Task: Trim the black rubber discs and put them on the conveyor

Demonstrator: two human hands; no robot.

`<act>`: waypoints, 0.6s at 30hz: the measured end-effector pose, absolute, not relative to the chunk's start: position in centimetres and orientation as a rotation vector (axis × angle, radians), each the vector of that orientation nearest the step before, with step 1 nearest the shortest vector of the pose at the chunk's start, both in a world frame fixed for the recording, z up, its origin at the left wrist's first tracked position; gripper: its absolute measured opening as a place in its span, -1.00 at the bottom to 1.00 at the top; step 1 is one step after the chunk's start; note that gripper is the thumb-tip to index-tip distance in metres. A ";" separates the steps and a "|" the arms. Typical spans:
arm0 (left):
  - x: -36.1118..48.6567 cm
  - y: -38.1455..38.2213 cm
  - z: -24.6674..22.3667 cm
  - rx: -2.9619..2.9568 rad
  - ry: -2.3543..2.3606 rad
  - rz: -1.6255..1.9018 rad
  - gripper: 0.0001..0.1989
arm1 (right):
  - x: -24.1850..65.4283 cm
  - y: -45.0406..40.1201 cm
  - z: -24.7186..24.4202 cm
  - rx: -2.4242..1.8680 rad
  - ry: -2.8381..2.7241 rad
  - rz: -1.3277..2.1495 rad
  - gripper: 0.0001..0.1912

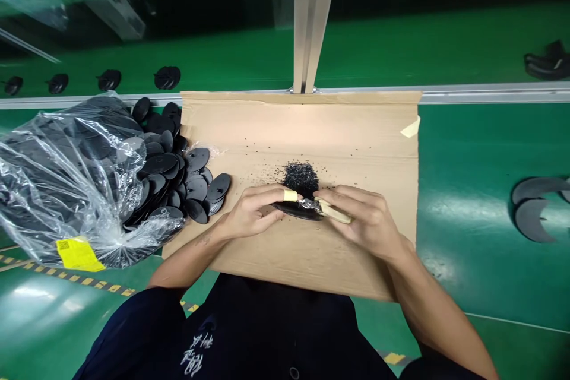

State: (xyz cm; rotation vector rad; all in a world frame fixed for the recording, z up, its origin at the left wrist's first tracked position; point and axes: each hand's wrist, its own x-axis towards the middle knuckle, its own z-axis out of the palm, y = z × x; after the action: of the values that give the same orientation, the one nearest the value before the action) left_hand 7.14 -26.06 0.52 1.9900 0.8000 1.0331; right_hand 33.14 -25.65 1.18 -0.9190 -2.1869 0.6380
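My left hand (256, 209) is closed on the left edge of a black disc (296, 211), with yellow tape (290, 196) wrapped round one finger. My right hand (367, 214) is closed round cutting pliers (336, 212) with pale yellow handles. The metal jaws of the pliers point left and meet the upper edge of the disc, close to my left fingertips. Just beyond the disc, a pile of small black bits (300, 177) lies on the cardboard sheet (294, 255).
To the left, a clear plastic bag (66, 172) of black discs spills loose discs (160, 163) onto the cardboard's edge. Black curved parts (532, 211) lie at the right on the green surface. A metal post (314, 18) stands behind the cardboard.
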 end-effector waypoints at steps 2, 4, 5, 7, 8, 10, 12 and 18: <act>6.9 -26.0 0.7 2.005 0.817 1.030 -0.66 | 33.3 -25.5 1.3 -0.941 -2.201 0.596 -0.79; 6.9 -25.9 0.8 2.009 0.821 1.016 -0.66 | 33.4 -25.4 1.5 -1.000 -2.265 0.456 -0.81; 6.9 -25.9 0.9 2.014 0.816 1.010 -0.66 | 33.4 -25.4 1.6 -1.031 -2.306 0.376 -0.81; 7.1 -25.9 0.9 2.042 0.808 1.004 -0.67 | 33.4 -25.4 1.9 -1.072 -2.394 0.255 -0.81; 7.2 -25.8 0.8 2.059 0.814 0.996 -0.69 | 33.4 -25.4 2.0 -1.083 -2.432 0.219 -0.80; 7.4 -25.8 0.5 2.073 0.858 0.968 -0.72 | 33.6 -25.5 2.2 -1.103 -2.483 0.192 -0.78; 7.6 -25.8 0.2 2.033 0.938 0.952 -0.75 | 34.0 -25.4 2.3 -1.136 -2.475 0.262 -0.76; 8.2 -26.1 -0.2 1.744 1.120 0.909 -0.72 | 34.2 -25.1 2.7 -1.181 -2.041 0.918 -0.73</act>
State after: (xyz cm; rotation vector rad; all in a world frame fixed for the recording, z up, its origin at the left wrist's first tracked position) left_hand 8.21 -26.10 -0.20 1.7438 1.1199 0.9087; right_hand 34.20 -25.13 2.70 -1.1807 -2.0413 0.9179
